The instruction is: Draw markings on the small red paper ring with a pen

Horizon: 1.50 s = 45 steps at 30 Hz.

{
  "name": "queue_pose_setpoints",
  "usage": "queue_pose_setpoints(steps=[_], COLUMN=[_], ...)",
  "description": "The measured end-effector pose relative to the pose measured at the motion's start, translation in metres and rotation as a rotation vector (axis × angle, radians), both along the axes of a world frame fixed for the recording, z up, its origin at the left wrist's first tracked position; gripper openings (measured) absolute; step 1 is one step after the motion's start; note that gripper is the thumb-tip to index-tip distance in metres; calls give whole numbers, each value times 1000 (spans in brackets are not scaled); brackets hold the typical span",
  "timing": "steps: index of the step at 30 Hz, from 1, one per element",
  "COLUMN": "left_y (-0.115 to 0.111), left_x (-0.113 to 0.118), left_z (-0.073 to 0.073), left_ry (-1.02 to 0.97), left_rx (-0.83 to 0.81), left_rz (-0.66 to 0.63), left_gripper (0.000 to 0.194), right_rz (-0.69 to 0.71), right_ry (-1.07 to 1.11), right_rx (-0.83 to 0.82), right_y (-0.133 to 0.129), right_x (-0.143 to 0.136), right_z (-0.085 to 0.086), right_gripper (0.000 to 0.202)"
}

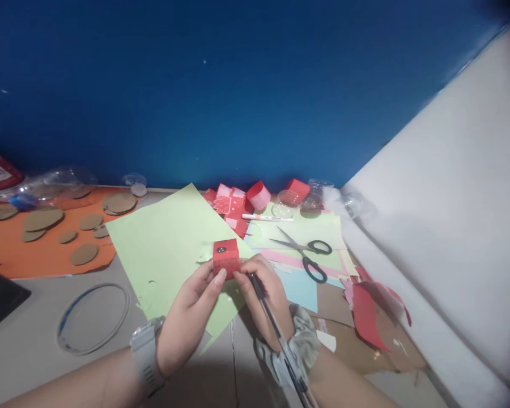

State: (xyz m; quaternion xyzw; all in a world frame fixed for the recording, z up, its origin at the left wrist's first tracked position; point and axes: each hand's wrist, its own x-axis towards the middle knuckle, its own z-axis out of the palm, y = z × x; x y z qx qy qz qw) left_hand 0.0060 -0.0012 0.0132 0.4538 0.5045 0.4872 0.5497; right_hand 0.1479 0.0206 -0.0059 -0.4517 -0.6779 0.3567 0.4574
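Both hands (192, 306) raised together, fingers curled

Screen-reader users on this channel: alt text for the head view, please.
Two bare hands, left and right, hold a small red paper piece over a light green sheet; the right also holds a pen. Open scissors lie to the right on coloured paper, with brown discs on an orange sheet at left.

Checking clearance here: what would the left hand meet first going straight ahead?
The left hand would first push the small red paper it touches; beyond, probably the red-and-pink cutouts, though depth is unclear.
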Motion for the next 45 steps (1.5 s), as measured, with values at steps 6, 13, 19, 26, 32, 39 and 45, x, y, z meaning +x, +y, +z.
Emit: queue_pose_setpoints(steps=[6,13,19,26,32,39,45], left_y=[-1,-3,-8,-10,-9,-9,-10], left_x=[0,3,-2,-1,-1,-1,-2], left_z=[-3,-12,-12,-12,-12,-16,-14], left_ry=[61,143,244,270,307,354,373], left_rx=[-64,-105,22,-13,1,-3,-15], left_rz=[32,-95,-236,-213,-236,-237,-238], left_gripper=[29,30,30,32,32,30,27], right_rz=[-52,-161,38,-25,-57,-54,-65], right_ry=[19,319,158,185,121,67,43], right_rx=[-13,69,96,-9,-61,-78,-91], right_y=[0,-8,-9,-7,-5,-5,-4], right_x=[-1,-1,1,3,5,4,3], right_z=[1,-14,-11,-9,-7,-3,-2], right_gripper=[10,18,12,18,22,24,25])
